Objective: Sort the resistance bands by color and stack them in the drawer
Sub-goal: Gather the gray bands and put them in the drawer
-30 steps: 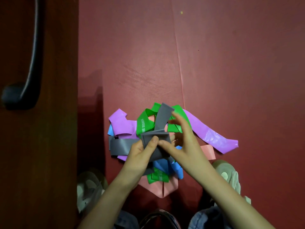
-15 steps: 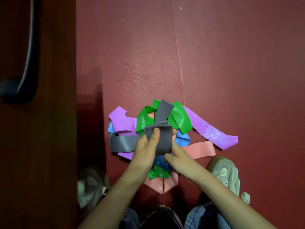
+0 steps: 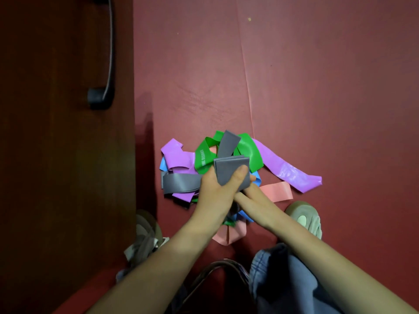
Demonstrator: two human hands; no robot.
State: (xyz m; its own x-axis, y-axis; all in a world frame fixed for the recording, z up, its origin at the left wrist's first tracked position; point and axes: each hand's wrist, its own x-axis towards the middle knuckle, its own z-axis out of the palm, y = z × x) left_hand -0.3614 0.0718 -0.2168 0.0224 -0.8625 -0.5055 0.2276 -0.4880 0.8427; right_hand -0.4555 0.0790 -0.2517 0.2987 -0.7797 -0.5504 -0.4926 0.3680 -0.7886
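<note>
A tangled pile of resistance bands lies on the red floor mat (image 3: 317,87). My left hand (image 3: 217,191) is shut on a folded grey band (image 3: 229,168), thumb pressed on its front, held just above the pile. My right hand (image 3: 256,202) sits right beneath it, fingers reaching under the left hand; what they hold is hidden. Around them lie another grey band (image 3: 179,183), a third grey strip (image 3: 229,143), green bands (image 3: 248,152), purple bands (image 3: 288,173), a pink band (image 3: 275,191) and blue bands (image 3: 257,179).
A dark wooden cabinet front (image 3: 56,155) with a black curved handle (image 3: 106,64) stands along the left. My two shoes (image 3: 303,217) (image 3: 147,230) flank the pile near the bottom, with my jeans-clad knees below.
My left hand has lifted the folded grey band slightly and tightened its grip. My right hand drew back from the pile's top and slid under the left hand. The view shifted right.
</note>
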